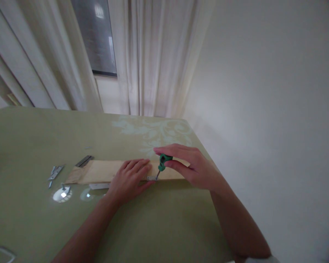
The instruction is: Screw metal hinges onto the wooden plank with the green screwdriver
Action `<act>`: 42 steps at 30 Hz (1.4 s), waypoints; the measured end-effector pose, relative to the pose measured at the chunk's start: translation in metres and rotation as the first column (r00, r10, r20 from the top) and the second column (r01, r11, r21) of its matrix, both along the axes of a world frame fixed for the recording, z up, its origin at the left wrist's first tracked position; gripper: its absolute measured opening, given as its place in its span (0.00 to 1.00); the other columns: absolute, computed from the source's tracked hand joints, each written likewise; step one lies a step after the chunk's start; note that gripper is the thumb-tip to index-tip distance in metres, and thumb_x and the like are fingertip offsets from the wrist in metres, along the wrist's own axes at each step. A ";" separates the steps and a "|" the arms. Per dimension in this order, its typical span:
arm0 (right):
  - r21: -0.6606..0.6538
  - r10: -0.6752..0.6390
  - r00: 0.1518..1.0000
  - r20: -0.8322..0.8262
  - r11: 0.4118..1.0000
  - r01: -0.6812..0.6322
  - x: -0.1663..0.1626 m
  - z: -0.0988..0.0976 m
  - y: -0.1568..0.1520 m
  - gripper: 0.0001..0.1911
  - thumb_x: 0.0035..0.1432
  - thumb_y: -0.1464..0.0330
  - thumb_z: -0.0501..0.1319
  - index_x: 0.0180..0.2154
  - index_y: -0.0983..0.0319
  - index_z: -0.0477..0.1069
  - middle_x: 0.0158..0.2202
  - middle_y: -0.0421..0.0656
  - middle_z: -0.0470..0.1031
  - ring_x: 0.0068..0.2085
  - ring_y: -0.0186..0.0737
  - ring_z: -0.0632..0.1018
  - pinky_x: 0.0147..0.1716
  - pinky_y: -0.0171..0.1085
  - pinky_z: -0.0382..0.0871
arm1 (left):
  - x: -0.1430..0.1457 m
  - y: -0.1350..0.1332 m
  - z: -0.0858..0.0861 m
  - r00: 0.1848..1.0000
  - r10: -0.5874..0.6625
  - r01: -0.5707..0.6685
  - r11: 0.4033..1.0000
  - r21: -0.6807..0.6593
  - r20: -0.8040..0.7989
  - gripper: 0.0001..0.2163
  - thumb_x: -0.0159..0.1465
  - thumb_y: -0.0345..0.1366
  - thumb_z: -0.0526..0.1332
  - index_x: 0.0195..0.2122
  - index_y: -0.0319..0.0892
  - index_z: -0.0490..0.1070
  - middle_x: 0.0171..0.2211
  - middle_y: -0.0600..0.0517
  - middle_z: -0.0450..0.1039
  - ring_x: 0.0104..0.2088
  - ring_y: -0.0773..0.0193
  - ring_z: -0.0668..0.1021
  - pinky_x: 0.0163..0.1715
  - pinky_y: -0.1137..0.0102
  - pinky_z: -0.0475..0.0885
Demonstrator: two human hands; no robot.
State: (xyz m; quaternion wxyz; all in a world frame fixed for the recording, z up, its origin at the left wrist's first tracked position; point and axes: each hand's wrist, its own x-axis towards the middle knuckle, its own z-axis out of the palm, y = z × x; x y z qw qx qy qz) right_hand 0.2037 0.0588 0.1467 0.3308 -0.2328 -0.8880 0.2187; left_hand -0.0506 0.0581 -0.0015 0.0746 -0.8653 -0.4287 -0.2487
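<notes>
At the left of the table (30,146) lie a metal plate (56,171) and a screw (50,185). Next, a dark metal strip (84,161) sits at the left end of the board (101,170), which lies flat. The left hand (131,179) rests on the board, fingers spread out on top, thumb along the near edge beside a small bracket (151,178). A screwdriver (163,160) stands tilted, tip at that bracket; the right hand (193,164) pinches its green handle between fingers and thumb.

Wooden board (104,171) — matt; tabletop (57,138) — glossy.
</notes>
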 end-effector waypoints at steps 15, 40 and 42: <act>-0.007 -0.241 0.961 -0.135 0.970 0.243 -0.007 -0.006 -0.001 0.12 0.64 0.66 0.71 0.50 0.53 0.83 0.46 0.39 0.87 0.46 0.44 0.86 0.49 0.40 0.81 | 0.000 0.000 -0.001 1.000 0.010 -0.010 1.000 0.006 -0.025 0.21 0.70 0.51 0.64 0.58 0.46 0.75 0.62 0.45 0.76 0.58 0.46 0.77 0.55 0.52 0.72; 0.140 -0.482 0.865 -0.142 0.855 0.499 0.008 0.008 -0.008 0.25 0.61 0.63 0.73 0.56 0.56 0.68 0.38 0.37 0.79 0.32 0.33 0.82 0.35 0.32 0.78 | -0.005 0.005 -0.004 0.991 -0.122 0.114 0.986 0.119 0.059 0.12 0.76 0.39 0.57 0.56 0.43 0.74 0.51 0.46 0.82 0.49 0.55 0.82 0.50 0.59 0.73; 0.173 -0.502 0.853 -0.145 0.835 0.522 0.008 0.007 -0.007 0.25 0.61 0.62 0.73 0.56 0.56 0.68 0.38 0.37 0.80 0.32 0.34 0.81 0.35 0.32 0.78 | -0.005 0.006 -0.005 0.991 -0.114 0.104 0.986 0.129 0.071 0.12 0.77 0.36 0.55 0.56 0.41 0.74 0.50 0.46 0.82 0.47 0.56 0.82 0.49 0.59 0.73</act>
